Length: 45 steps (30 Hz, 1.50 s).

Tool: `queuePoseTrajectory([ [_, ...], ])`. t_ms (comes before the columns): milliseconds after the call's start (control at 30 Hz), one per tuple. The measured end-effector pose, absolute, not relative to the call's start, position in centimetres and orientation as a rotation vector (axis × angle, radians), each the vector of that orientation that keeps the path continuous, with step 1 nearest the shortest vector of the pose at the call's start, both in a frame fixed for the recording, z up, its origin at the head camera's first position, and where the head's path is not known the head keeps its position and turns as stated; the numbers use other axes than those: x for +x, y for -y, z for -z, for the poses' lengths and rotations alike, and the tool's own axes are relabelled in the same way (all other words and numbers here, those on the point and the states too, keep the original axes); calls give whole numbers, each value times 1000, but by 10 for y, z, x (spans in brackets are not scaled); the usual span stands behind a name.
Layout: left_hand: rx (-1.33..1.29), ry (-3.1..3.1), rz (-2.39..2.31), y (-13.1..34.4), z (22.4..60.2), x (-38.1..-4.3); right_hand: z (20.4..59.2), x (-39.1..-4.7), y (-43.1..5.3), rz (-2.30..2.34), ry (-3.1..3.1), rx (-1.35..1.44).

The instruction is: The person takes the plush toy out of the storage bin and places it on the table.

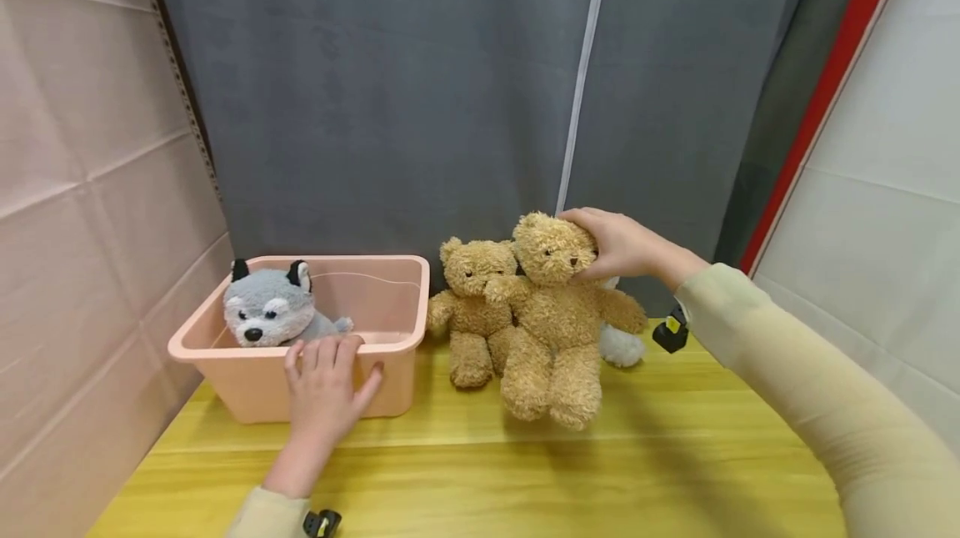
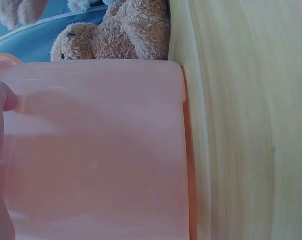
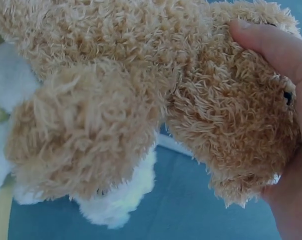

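Observation:
My right hand [image 1: 622, 244] grips a light-brown teddy bear [image 1: 558, 317] by its head; in the right wrist view the thumb and fingers press into the curly fur [image 3: 226, 110]. The bear hangs upright, its feet seemingly just above the table, with a shadow beneath. At the left, my left hand [image 1: 324, 388] holds the front rim of a pink plastic bin [image 1: 247, 392], fingers over the edge and thumb [image 2: 8, 97] against the outer wall. A grey husky plush [image 1: 270, 309] with black ears sits inside the bin, on its left side.
A second brown teddy bear [image 1: 472, 313] sits between the bin and the held bear. Behind the held bear, a white-grey plush [image 1: 621, 346] is mostly hidden. Grey curtain [image 1: 390, 104] closes the back of the wooden table [image 1: 450, 488], with pale panels at both sides.

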<state>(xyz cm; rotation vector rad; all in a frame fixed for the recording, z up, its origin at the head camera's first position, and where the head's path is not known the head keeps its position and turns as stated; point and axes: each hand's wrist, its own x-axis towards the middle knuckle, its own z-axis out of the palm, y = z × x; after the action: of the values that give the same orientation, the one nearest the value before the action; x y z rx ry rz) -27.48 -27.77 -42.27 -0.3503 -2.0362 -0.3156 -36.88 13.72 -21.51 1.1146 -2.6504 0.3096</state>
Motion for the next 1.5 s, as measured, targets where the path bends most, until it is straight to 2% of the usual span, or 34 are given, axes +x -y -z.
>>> queuePoseTrajectory([
  [300,-360,2028,309,272,424,-278,237,-363,-168,-203,2710,1201],
  [633,-361,2032,306,271,423,-278,260,-357,-197,-27,2699,1156],
  [1100,-354,2034,298,272,425,-276,327,-356,-207,-31,2720,1127],
  [1500,-356,2027,302,275,422,-274,337,-357,-201,-204,2809,1004],
])
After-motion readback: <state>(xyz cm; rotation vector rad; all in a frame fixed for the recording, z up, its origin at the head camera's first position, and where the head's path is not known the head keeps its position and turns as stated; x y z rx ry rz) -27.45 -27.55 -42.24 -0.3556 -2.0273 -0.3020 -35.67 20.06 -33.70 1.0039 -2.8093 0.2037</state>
